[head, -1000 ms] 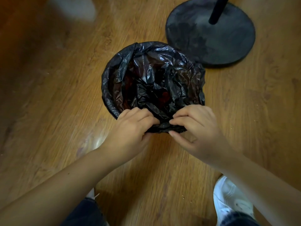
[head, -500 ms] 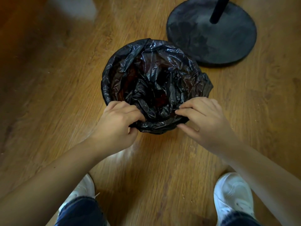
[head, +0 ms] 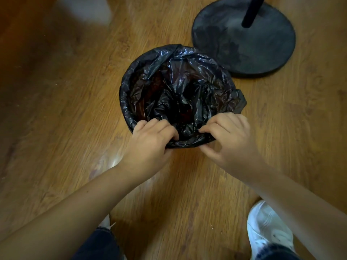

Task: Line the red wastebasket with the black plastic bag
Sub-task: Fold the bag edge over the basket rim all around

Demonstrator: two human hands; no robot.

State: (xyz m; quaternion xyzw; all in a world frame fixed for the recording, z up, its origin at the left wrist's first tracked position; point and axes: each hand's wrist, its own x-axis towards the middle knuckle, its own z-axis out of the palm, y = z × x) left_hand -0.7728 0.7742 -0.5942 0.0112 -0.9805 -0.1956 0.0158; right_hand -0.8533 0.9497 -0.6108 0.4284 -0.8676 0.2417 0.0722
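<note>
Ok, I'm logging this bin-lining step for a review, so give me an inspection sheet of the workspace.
Surface: wooden floor, glossy, a few small specks.
Job's things: black plastic bag folded over the far and left rim of the red wastebasket; red shows only faintly inside.
Clutter: round black stand base with pole, just behind the basket.
Grippers: left hand and right hand pinch the bag's near edge.
Cables: nothing seen.
Surroundings: white shoe.

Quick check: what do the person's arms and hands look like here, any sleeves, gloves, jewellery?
Both forearms are bare, no sleeves in view. The left hand and right hand wear no gloves; no rings, watch or bracelet show. Lower down: dark blue jeans and a white sneaker.
</note>
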